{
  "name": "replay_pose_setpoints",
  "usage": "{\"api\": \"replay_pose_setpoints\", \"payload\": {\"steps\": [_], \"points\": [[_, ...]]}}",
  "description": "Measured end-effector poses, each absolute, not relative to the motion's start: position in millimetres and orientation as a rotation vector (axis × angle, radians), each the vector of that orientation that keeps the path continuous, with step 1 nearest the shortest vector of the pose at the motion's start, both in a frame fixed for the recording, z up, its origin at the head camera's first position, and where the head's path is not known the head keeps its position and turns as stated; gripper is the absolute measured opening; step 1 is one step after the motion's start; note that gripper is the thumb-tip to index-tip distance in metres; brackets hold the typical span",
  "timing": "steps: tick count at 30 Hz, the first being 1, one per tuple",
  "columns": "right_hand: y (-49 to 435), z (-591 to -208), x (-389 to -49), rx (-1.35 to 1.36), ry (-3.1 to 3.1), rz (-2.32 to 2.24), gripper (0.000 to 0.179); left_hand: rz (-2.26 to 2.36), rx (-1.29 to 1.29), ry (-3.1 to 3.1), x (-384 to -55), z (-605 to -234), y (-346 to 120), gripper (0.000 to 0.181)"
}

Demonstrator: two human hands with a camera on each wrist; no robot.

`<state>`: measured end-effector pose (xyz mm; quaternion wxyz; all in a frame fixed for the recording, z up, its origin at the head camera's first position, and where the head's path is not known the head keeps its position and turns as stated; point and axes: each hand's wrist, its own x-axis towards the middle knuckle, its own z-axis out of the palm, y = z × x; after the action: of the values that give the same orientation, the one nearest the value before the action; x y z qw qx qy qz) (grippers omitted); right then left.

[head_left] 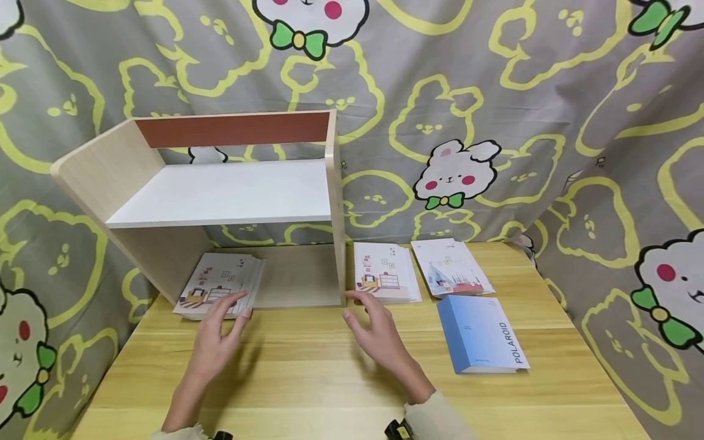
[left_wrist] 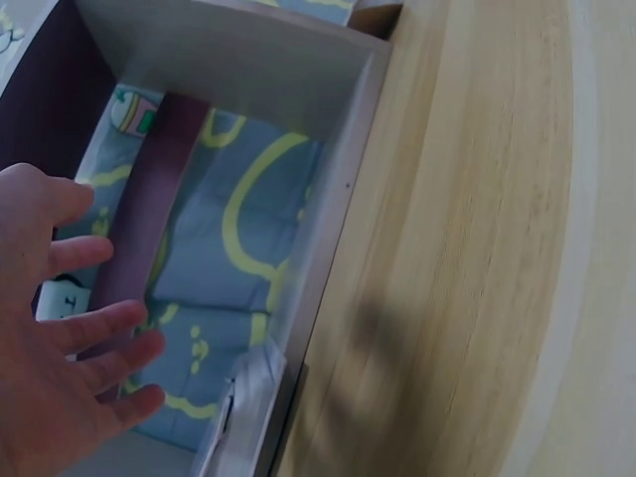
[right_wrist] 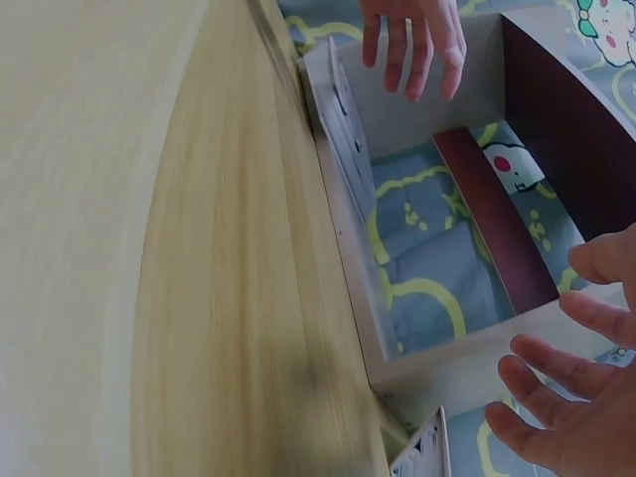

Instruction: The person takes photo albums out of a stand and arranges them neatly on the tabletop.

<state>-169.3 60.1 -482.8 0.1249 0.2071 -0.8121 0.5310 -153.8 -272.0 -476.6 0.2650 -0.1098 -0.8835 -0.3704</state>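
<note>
My left hand [head_left: 216,345] hovers in front of a stack of white illustrated booklets [head_left: 220,278], which lies on the bottom shelf of a small wooden bookshelf [head_left: 337,244], against its left side. Its fingers are spread, and whether they touch the booklets I cannot tell. My right hand [head_left: 381,336] hangs near the front of the shelf's right side panel, fingers loosely bent and holding nothing. Just beyond it lies a second stack of booklets [head_left: 382,269]. In the right wrist view, both the right hand [right_wrist: 576,383] and the left hand [right_wrist: 417,45] show with nothing gripped.
Right of the second stack lies another stack of booklets [head_left: 451,269] with a tent picture. A thick blue book marked POLAROID [head_left: 486,336] rests in front of it. The bookshelf's white upper shelf [head_left: 231,192] is bare. A patterned curtain [head_left: 396,98] hangs behind the wooden table [head_left: 308,379].
</note>
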Motion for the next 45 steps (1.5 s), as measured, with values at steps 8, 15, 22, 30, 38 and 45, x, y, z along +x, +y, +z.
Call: {"api": "replay_pose_setpoints", "payload": {"steps": [8, 15, 22, 30, 38, 45], "points": [[43, -482, -170, 0.623, -2.379, 1.565, 0.037, -1.013, -0.282, -2.375, -152, -473, -282, 0.036], [26, -484, -171, 0.674, -2.356, 1.602, 0.037, -1.015, -0.240, -2.385, -152, -471, -291, 0.036], [13, -485, -173, 0.668, -2.342, 1.634, 0.036, -1.014, -0.208, -2.365, -151, -468, -296, 0.034], [5, -485, -174, 0.650, -2.301, 1.680, 0.037, -0.997, -0.206, -2.340, -155, -463, -304, 0.033], [-8, -492, -175, 0.615, -2.287, 1.817, 0.042, -0.979, -0.143, -2.361, -156, -461, -313, 0.032], [-21, -497, -177, 0.600, -2.291, 1.859, 0.041, -0.996, -0.054, -2.346, -156, -461, -322, 0.031]]}}
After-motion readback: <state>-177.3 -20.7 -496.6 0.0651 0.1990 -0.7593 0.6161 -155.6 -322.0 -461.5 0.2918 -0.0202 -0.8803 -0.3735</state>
